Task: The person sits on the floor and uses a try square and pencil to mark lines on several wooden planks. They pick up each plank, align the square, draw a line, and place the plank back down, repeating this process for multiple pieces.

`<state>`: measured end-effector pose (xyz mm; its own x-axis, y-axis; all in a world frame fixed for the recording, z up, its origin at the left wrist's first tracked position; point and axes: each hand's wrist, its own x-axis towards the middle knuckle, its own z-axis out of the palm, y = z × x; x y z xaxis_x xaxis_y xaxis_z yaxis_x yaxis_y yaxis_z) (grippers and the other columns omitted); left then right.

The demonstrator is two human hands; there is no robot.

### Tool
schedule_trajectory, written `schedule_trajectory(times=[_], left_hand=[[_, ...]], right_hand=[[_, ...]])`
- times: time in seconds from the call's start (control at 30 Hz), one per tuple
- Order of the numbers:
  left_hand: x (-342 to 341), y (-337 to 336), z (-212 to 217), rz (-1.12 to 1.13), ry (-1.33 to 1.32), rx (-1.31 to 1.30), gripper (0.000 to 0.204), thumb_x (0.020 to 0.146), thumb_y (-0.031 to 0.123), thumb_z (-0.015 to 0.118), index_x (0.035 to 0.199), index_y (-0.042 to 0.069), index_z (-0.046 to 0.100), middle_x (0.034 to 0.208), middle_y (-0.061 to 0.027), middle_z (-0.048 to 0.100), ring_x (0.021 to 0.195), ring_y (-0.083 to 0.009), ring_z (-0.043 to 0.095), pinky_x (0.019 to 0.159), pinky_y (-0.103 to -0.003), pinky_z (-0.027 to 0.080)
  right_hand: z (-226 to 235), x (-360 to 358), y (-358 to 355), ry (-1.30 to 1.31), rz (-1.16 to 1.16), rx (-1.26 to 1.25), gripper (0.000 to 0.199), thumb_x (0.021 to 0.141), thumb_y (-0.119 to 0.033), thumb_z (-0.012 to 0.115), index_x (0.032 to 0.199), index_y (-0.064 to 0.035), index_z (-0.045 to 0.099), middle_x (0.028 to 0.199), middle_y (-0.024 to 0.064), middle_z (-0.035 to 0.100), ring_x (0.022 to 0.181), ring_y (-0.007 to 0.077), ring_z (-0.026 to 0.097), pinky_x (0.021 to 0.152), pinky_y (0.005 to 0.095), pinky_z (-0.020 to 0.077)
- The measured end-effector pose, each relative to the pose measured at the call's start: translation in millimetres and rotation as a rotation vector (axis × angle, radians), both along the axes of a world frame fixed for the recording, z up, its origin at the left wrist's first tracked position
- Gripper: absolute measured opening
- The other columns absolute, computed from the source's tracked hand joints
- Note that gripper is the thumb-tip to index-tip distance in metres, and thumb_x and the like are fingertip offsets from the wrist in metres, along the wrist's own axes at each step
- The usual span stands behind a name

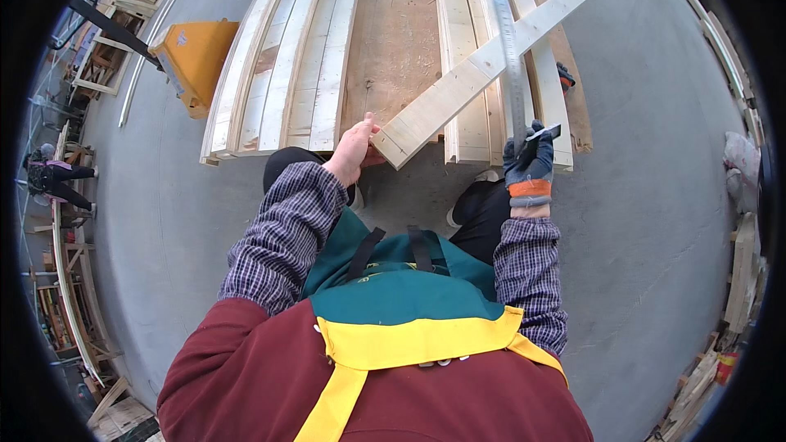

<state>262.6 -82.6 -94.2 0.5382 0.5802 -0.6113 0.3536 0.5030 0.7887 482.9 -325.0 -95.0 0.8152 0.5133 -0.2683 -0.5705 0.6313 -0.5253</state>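
My bare left hand (352,150) grips the near end of a short wooden board (471,82), its thumb along the edge and its other fingers partly hidden underneath. The board slants up to the right across the planks below. Pencil-like lines cross its face near the held end. My right hand (530,155), in a dark grey glove with an orange cuff, is closed round the near end of a long metal ruler (509,49). The ruler crosses over the board and points away from me. A slim black tool (547,133), perhaps a marker, also sticks out of the right hand.
Long pale planks (286,57) lie at left on a plywood sheet (389,33), with more planks (467,135) at right. A dark glove-like item (565,78) rests beside them. A yellow pallet jack (195,61) stands left. Far left, another person (61,176) stands near timber racks.
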Motion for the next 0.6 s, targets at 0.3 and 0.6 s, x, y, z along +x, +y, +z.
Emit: schedule_trajectory(times=[0.3, 0.6], left_hand=[[26, -3, 32, -0.456, 0.210, 0.160, 0.067, 0.097, 0.062, 0.034, 0.128, 0.006, 0.056, 0.101, -0.0080, 0.066, 0.083, -0.0164, 0.066, 0.071, -0.030, 0.057], [2, -13, 20, -0.358, -0.114, -0.021, 0.060, 0.090, 0.029, 0.069, 0.139, 0.005, 0.044, 0.114, -0.0092, 0.063, 0.099, -0.0171, 0.062, 0.083, -0.029, 0.054]], right_hand=[[-8, 3, 17, 0.030, 0.120, 0.004, 0.039, 0.094, -0.042, 0.058, 0.114, -0.0073, 0.059, 0.085, 0.0023, 0.062, 0.085, 0.0203, 0.065, 0.084, 0.0450, 0.0577], [-18, 7, 22, 0.008, 0.008, -0.152, 0.043, 0.090, -0.040, 0.067, 0.113, -0.0053, 0.057, 0.082, 0.0051, 0.062, 0.080, 0.0229, 0.065, 0.074, 0.0348, 0.0584]])
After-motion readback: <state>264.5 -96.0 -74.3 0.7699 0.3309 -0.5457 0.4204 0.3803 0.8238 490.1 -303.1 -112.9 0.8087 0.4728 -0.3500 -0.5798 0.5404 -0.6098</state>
